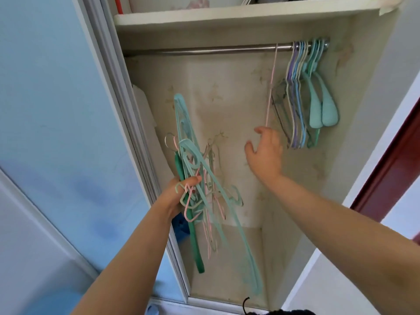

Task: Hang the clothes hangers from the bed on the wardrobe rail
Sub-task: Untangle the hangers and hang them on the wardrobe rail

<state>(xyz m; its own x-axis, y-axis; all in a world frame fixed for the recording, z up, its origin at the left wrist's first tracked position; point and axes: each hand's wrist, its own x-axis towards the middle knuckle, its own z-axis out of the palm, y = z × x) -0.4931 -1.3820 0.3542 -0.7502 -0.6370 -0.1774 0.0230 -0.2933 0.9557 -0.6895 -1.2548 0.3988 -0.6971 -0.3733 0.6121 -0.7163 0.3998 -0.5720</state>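
My left hand [179, 194] grips a tangled bundle of hangers [200, 183], teal, green, pink and grey, low in the open wardrobe. A metal rail [204, 51] runs across the top. Several hangers [304, 98] in purple, blue, white and teal hang bunched at its right end. One thin pink hanger [271, 83] hangs alone just left of them. My right hand [264, 153] is below that pink hanger with fingers spread, its fingertips at the hanger's lower end; I cannot tell whether they touch it.
A white shelf [227, 17] with stored items sits above the rail. A blue sliding door [56, 110] stands at the left. A white wall and dark red frame [391, 160] are at the right. The wardrobe's back panel is stained.
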